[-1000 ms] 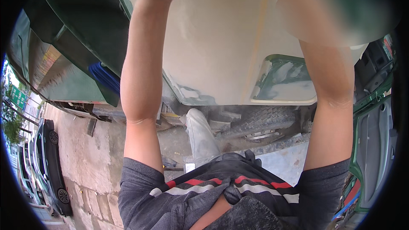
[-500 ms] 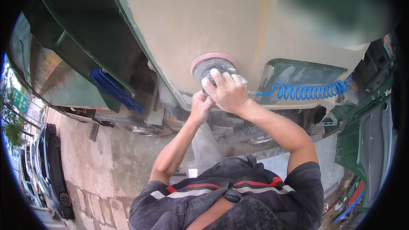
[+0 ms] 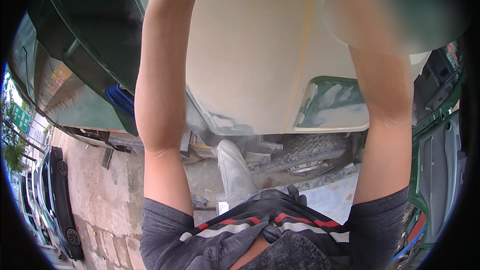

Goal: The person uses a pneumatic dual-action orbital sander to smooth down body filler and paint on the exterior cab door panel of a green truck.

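At the left edge, a dark car [image 3: 61,197] stands on the concrete ground [image 3: 107,185]; lighter vehicles [image 3: 31,212] stand beside it. A green sign [image 3: 20,118] and a tree [image 3: 17,145] are located beyond. A blue bundle [image 3: 119,99] hangs against a dark green structure [image 3: 95,40] at upper left. A treaded tyre [image 3: 320,147] is positioned at lower centre-right. At the right edge, a green door [image 3: 422,170] carries a grey inner lining [image 3: 442,167]; a blue line [image 3: 409,247] runs near its lower end.
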Available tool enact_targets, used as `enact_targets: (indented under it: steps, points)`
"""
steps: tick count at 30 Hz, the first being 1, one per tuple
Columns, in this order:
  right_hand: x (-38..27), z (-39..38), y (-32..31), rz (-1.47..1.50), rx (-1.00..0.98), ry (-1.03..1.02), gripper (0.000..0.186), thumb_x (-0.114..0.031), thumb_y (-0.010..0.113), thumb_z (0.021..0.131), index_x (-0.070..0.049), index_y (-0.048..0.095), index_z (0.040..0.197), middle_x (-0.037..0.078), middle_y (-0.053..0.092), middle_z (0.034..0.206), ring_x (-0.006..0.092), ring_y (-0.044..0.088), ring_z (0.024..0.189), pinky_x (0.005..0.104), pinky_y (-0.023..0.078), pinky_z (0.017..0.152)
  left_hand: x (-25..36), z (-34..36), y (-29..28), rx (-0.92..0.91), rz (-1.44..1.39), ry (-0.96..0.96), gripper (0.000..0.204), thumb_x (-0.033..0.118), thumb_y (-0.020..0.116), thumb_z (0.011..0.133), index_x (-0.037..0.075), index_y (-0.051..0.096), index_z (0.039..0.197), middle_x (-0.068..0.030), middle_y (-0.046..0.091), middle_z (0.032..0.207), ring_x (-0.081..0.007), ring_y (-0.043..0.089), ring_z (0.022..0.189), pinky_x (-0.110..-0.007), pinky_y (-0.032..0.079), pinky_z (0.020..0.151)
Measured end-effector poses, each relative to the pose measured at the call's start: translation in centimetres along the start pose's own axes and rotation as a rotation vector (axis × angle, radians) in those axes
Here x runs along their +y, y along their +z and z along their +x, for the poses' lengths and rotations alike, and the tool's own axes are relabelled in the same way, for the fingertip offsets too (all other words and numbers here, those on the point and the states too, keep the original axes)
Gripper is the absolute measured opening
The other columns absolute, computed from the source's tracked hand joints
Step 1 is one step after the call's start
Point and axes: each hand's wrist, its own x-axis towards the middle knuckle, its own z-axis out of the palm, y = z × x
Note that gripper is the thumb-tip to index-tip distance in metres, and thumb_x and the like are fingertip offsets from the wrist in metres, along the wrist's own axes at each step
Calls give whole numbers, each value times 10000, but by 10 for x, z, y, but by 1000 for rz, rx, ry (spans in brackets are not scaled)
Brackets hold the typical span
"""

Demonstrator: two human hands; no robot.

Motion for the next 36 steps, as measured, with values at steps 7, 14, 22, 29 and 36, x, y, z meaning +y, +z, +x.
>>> enact_targets:
  steps: [7, 14, 22, 29, 36]
  points:
    - [-81, -280, 89, 46, -107, -145, 521, -236, 773, 650, -121, 589, 1124, 119, 546, 1030, 261, 657, 705, 374, 563, 591, -177, -270, -14, 82, -179, -359, 586, 466, 733, 952, -83, 643, 1135, -141, 716, 1015, -242, 743, 872, -385, 651, 735]
    - [-32, -85, 45, 116, 77, -60, 355, -175, 716, 747, -60, 637, 1073, 184, 650, 1055, 374, 708, 848, 463, 581, 688, -41, -67, -10, 87, -31, -57, 530, 496, 582, 1036, -27, 663, 1034, -142, 722, 902, -210, 733, 717, -311, 625, 631]
    - [-23, -88, 52, 52, 49, -20, 392, -163, 717, 711, -87, 617, 1082, 155, 604, 1037, 349, 699, 755, 430, 576, 594, -41, -73, -1, 106, -108, -145, 460, 389, 597, 1052, -66, 656, 1038, -153, 706, 901, -221, 726, 666, -309, 623, 601]
    - [-41, -167, 61, 153, -51, -108, 374, -178, 753, 700, -43, 573, 998, 209, 603, 1031, 331, 724, 686, 404, 586, 557, -109, -164, -6, 88, -96, -208, 474, 398, 533, 1080, -66, 625, 1112, -115, 716, 922, -194, 740, 755, -333, 647, 635]
    - [13, -1, 5, 14, 148, -23, 361, -196, 700, 771, 6, 601, 1054, 260, 665, 1044, 437, 700, 916, 505, 578, 789, -7, 10, 28, 131, -16, 32, 528, 496, 548, 1055, -16, 671, 1010, -127, 721, 834, -187, 720, 675, -273, 596, 604]
